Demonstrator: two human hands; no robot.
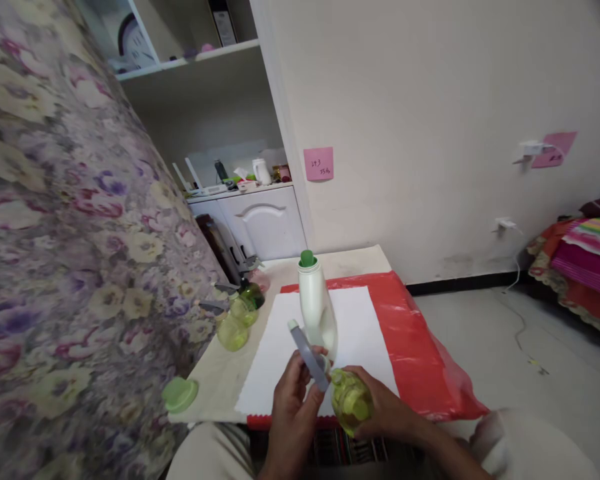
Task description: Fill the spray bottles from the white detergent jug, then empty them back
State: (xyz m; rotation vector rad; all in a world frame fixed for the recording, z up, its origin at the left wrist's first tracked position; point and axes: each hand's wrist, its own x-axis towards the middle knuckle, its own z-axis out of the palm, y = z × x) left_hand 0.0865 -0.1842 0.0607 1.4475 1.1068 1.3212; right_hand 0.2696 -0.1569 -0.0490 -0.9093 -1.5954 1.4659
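My left hand (pixel 296 393) is closed on a long grey pump head (pixel 307 353) with a pale tip and a whitish collar. Wrapped round a translucent yellow-green bottle (pixel 351 402) is my right hand (pixel 380 403); the bottle is tilted, its neck close to the pump head. Whether the pump head touches the neck, I cannot tell. Just beyond my hands a tall whitish-green jug (pixel 314 300) stands upright, uncapped, with a green spout (pixel 307 258) in its mouth. A light green cap (pixel 179 395) lies at the table's front left corner.
Several pump bottles (pixel 233 331) stand along the table's left edge, beside a floral curtain (pixel 105 267). White paper (pixel 275 353) and a red plastic sheet (pixel 415 347) cover the table. A cabinet (pixel 270 220) and wall stand behind; a bed (pixel 587 267) is at right.
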